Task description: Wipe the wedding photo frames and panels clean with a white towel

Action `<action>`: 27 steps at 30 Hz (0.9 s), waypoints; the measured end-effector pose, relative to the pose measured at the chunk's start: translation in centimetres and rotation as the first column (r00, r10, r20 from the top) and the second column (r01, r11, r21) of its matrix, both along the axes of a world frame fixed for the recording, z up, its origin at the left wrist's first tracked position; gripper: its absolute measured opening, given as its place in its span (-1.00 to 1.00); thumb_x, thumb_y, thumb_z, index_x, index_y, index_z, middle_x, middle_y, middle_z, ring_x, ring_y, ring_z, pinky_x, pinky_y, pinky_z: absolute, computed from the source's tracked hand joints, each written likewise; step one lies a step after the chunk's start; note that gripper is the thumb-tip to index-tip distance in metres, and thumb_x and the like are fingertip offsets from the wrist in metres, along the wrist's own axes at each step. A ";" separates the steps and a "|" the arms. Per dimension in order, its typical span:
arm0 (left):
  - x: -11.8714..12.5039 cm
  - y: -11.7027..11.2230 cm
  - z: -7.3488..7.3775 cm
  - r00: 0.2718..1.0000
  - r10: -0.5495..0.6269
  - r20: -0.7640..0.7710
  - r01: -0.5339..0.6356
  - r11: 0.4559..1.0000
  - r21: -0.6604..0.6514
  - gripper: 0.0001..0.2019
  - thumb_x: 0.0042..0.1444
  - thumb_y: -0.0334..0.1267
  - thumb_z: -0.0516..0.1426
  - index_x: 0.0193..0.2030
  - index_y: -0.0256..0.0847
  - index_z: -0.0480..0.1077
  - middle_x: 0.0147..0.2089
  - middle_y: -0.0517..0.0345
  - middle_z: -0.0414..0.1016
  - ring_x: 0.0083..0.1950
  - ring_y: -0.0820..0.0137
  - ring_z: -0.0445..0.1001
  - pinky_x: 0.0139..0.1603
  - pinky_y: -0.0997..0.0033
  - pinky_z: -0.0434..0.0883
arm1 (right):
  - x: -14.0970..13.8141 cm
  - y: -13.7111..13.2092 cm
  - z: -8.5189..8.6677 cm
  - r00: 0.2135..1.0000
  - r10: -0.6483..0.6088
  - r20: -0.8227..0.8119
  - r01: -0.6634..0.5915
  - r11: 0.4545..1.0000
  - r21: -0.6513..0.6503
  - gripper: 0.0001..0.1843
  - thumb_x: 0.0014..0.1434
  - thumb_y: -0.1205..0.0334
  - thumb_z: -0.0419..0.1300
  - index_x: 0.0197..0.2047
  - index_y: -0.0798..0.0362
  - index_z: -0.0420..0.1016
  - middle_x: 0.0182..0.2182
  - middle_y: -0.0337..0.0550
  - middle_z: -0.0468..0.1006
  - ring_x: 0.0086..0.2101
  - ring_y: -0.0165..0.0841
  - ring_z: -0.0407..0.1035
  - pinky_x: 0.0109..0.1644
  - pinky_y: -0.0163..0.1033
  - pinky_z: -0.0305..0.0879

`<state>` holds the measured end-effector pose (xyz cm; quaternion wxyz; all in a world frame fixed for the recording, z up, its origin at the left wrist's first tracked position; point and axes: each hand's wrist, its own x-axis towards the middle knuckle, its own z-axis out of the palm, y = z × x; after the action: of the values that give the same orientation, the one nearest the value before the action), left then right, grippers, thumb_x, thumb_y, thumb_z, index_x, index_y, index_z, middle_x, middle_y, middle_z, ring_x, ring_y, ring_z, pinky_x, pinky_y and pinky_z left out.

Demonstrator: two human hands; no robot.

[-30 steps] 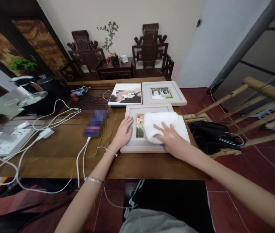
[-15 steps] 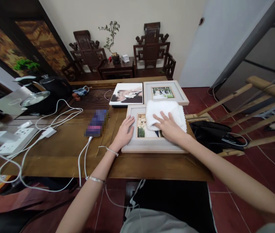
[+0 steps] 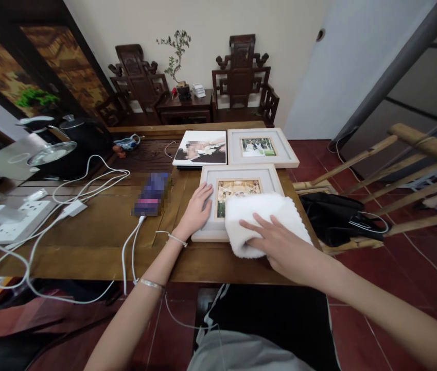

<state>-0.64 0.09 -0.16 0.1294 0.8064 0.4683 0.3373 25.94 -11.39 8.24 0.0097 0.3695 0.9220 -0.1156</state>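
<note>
A light wooden picture frame (image 3: 211, 226) with a small photo (image 3: 237, 186) in its middle lies flat near the front edge of the wooden table. My left hand (image 3: 196, 208) rests on its left border, fingers stretched out. Over the frame's lower right part, a folded white towel (image 3: 241, 206) hides that corner and some of the photo. My right hand (image 3: 280, 242) holds the towel from above, its thumb tucked into a fold. Behind lie a second picture frame (image 3: 290, 154) and a photo album (image 3: 206, 147) with a couple's picture on its cover.
Left of the frame lies a phone (image 3: 152, 193) with a white charging cable. Further left are a power strip (image 3: 21, 221), tangled white cables and a glass-lidded pot (image 3: 54, 157). A bamboo chair (image 3: 357, 154) with a black bag (image 3: 330, 214) stands at the right.
My right hand has drawn the towel toward me, from the frame's upper right to its lower right, uncovering more of the photo. My left hand has stayed in place.
</note>
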 end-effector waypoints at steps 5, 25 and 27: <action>-0.1 0.1 -0.2 1.000 -0.001 0.009 0.001 1.000 0.003 -0.58 0.28 -0.32 -0.02 0.24 -0.31 0.37 0.34 -0.14 0.36 0.46 0.14 0.17 0.46 -0.12 0.13 | 0.2 7.0 -2.6 0.985 -0.054 -0.161 0.075 0.988 0.131 -0.21 -0.09 0.67 -0.04 0.21 0.07 0.42 0.41 0.05 0.10 0.39 0.02 -0.17 0.35 0.43 -0.14; 0.0 -0.1 0.1 1.000 -0.001 -0.001 0.001 1.000 -0.008 -0.57 0.28 -0.32 -0.01 0.25 -0.35 0.36 0.34 -0.16 0.35 0.46 0.13 0.16 0.46 -0.09 0.13 | -1.4 3.8 0.6 0.999 -0.002 0.052 0.001 1.000 0.012 -0.29 -0.02 0.66 -0.04 0.18 0.10 0.45 0.38 0.00 0.18 0.34 0.12 0.01 0.25 0.41 0.10; 0.0 -0.1 0.1 1.000 0.001 0.002 -0.001 1.000 -0.007 -0.57 0.28 -0.31 -0.02 0.24 -0.36 0.36 0.34 -0.16 0.35 0.46 0.13 0.16 0.47 -0.07 0.13 | -1.4 1.4 1.7 0.999 0.020 0.035 -0.018 0.999 -0.049 -0.27 -0.01 0.65 -0.05 0.21 0.07 0.42 0.39 -0.03 0.15 0.34 0.10 0.02 0.25 0.39 0.13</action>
<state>-0.64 0.01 -0.11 0.1324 0.8054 0.4697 0.3365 24.53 -10.02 9.92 0.0363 0.3623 0.9221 -0.1312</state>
